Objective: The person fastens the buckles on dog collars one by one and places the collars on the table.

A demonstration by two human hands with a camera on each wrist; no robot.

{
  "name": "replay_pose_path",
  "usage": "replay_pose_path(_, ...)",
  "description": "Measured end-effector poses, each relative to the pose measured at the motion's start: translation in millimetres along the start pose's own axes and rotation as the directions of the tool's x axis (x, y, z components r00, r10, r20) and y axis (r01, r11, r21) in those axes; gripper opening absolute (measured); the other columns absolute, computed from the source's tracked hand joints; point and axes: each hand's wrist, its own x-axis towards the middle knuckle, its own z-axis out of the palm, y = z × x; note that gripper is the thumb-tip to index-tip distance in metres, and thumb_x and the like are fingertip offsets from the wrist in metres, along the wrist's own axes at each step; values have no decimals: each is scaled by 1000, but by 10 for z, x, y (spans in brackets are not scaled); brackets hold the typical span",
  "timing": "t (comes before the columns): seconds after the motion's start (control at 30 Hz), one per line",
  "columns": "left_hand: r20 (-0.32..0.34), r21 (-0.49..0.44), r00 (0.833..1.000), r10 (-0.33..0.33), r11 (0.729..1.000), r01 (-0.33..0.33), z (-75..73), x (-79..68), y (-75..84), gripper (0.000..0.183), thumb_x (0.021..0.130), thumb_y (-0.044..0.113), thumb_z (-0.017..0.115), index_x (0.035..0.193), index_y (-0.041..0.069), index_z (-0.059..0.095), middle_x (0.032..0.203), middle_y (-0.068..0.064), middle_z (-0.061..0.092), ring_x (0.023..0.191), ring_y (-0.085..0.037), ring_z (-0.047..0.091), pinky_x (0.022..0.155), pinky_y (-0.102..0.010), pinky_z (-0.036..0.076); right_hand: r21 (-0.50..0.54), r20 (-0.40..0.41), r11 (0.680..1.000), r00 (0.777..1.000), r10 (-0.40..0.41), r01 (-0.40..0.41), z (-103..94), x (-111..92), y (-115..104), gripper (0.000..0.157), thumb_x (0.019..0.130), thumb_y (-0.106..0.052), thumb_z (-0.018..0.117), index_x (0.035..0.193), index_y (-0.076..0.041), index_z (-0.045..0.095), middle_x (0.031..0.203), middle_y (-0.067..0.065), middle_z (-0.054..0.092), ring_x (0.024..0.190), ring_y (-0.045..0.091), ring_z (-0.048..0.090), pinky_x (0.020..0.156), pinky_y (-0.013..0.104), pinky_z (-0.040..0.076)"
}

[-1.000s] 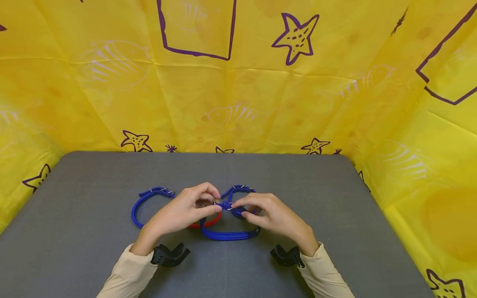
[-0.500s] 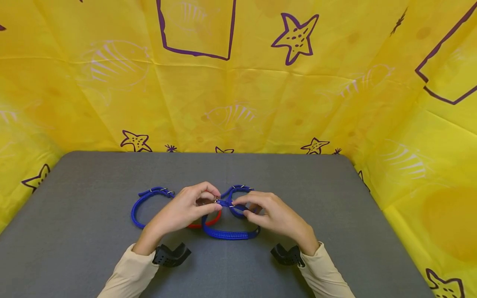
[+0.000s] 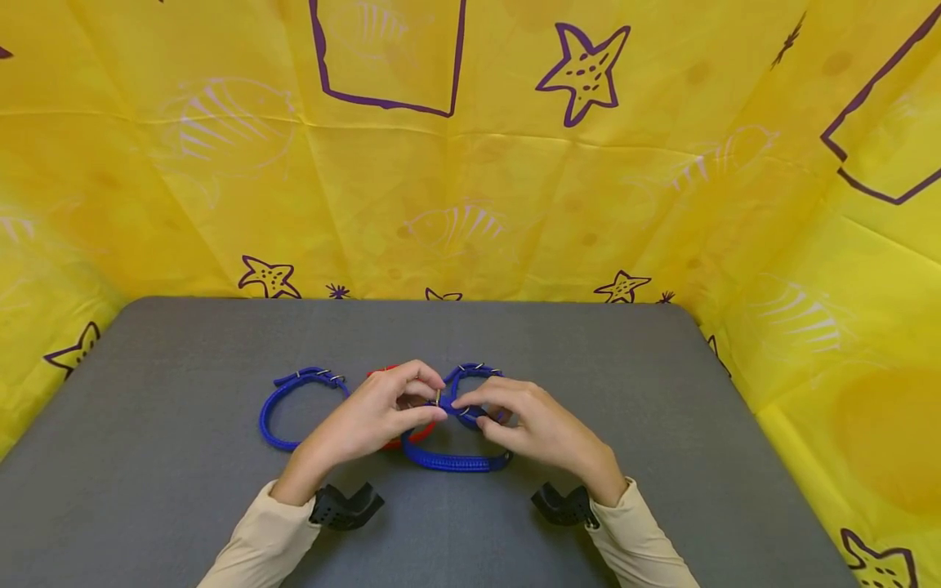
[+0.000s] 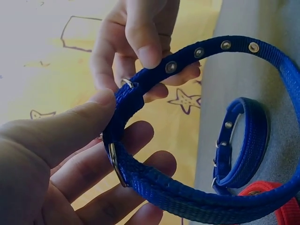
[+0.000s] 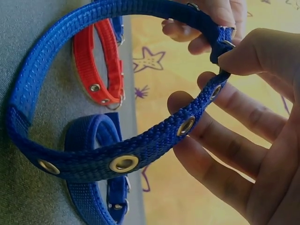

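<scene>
A blue dog collar [image 3: 456,464] with metal eyelets hangs as a loop between both hands, its lower edge toward the person. My left hand [image 3: 375,408] pinches its buckle end between thumb and fingers; a metal ring [image 4: 117,164] shows beside those fingers in the left wrist view. My right hand [image 3: 537,416] pinches the eyelet strap [image 5: 124,162] near where it meets the buckle. In the right wrist view the thumb presses on the strap by a metal loop [image 5: 228,44]. The fingers partly hide the buckle's pin.
A second blue collar [image 3: 266,420] lies on the grey table [image 3: 184,490] left of the hands. Behind the hands lie a third blue collar [image 3: 470,369] and a red collar [image 5: 84,61], both partly covered. A yellow printed cloth [image 3: 470,188] walls the table's back and sides.
My left hand has shifted slightly right, closer to the right hand, and the buckle has moved and turned with it. The right hand stays almost in place. The other collars lie as before.
</scene>
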Motion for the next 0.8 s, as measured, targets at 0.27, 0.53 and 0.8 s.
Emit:
replay_pose_path(0.27, 8, -6, 1000, -19, 1000, 19, 29, 9, 5, 28, 91, 29, 73, 109, 10, 63, 101, 0, 75, 95, -8, 70, 84, -25, 53, 2, -35, 1000, 999, -19, 19, 38, 19, -10, 25, 94, -8, 64, 116, -19, 70, 104, -6, 71, 82, 2, 61, 72, 28, 55)
replay_pose_path(0.53, 28, 15, 1000, -11, 1000, 10, -4, 5, -11, 27, 95, 29, 67, 116, 11, 67, 109, -2, 74, 100, -10, 70, 86, -26, 54, 36, -50, 999, 999, 9, -8, 39, 23, 10, 17, 94, -7, 66, 110, -13, 69, 105, 0, 73, 83, 9, 69, 74, 26, 56)
replay_pose_path(0.8, 22, 6, 1000, 2, 1000, -2, -24, 2, -24, 21, 99, 29, 62, 112, 13, 65, 110, -1, 75, 104, -12, 71, 87, -26, 53, 36, -66, 999, 998, 19, -17, 44, 31, 21, 16, 93, -9, 68, 109, -14, 69, 102, -1, 73, 82, 7, 69, 73, 25, 56)
